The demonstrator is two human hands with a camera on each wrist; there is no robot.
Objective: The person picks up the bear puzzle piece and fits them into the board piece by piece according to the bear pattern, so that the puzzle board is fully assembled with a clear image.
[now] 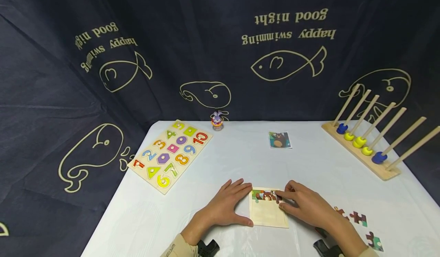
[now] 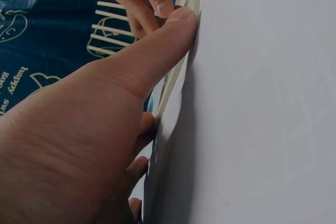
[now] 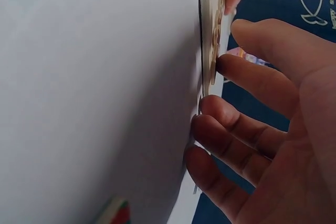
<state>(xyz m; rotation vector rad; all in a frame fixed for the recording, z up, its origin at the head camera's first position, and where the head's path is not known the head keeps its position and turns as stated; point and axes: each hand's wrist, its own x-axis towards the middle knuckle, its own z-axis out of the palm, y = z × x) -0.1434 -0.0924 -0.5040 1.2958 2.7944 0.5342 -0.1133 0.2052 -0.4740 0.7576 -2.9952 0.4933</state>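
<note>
A shallow wooden puzzle tray (image 1: pixel 268 217) lies on the white table before me, a row of bear-picture jigsaw pieces (image 1: pixel 266 196) along its far side. My left hand (image 1: pixel 225 205) is at its left edge, fingers stretched toward the far corner and thumb at the near corner. The left wrist view shows that thumb (image 2: pixel 181 19) against the tray's side. Over the tray's right edge, my right hand (image 1: pixel 309 207) presses its index fingertip on the row's rightmost piece (image 1: pixel 277 199). In the right wrist view, the thumb stands apart from the index finger (image 3: pixel 252 77).
Loose jigsaw pieces (image 1: pixel 359 218) lie right of my right hand, partly behind its forearm. Beyond the tray is a bear picture card (image 1: pixel 280 139). A number-and-shape board (image 1: pixel 173 159) lies left, a small purple toy (image 1: pixel 217 121) at the back, and a pegged bead stand (image 1: pixel 392 173) at right.
</note>
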